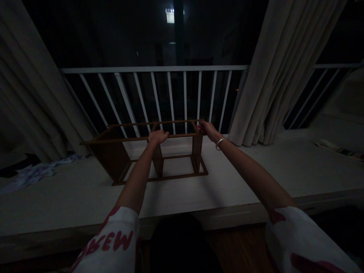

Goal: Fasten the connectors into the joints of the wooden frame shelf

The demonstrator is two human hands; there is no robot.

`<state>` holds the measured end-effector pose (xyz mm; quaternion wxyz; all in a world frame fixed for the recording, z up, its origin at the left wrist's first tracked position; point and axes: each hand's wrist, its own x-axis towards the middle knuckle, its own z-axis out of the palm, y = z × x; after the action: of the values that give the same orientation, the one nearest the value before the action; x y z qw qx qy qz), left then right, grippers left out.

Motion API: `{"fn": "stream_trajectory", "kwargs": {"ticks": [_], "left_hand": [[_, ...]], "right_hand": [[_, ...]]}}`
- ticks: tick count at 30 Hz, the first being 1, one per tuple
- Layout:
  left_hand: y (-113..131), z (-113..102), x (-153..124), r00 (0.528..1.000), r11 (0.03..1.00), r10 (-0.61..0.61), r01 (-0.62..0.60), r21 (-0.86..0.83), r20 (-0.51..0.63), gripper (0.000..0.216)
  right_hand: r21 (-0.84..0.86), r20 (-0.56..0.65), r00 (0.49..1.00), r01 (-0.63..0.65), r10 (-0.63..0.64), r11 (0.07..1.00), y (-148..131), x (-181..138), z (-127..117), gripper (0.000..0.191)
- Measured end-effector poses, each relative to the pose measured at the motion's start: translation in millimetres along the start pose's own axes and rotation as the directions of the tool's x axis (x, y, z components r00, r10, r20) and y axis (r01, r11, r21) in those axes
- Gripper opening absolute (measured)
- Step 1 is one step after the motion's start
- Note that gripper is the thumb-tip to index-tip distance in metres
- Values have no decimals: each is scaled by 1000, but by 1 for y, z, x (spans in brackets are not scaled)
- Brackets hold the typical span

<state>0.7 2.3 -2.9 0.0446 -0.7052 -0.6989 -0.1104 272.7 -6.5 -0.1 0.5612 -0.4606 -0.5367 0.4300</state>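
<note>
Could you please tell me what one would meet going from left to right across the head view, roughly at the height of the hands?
Left curtain, wooden frame's left panel, left hand, right hand, bracelet, right curtain.

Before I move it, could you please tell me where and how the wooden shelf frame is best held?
Likely by the near upper rail, from above: the wooden shelf frame lies on its side, leaving that slim, straight rail raised, with open gaps beneath.
</note>
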Motion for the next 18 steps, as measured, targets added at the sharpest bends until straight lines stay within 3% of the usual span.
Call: {"fn": "stream_trajectory", "kwargs": {"ticks": [10, 18], "left_hand": [[4, -5, -7, 1000, 1000, -3, 3, -1, 10, 59], [4, -2, -3, 1000, 1000, -1, 1, 0, 30, 58]], "right_hand": [[-35, -96, 995, -19, 16, 999, 1, 7, 3, 23], [-60, -90, 996, -2, -4, 998, 3, 7, 1, 22]]}}
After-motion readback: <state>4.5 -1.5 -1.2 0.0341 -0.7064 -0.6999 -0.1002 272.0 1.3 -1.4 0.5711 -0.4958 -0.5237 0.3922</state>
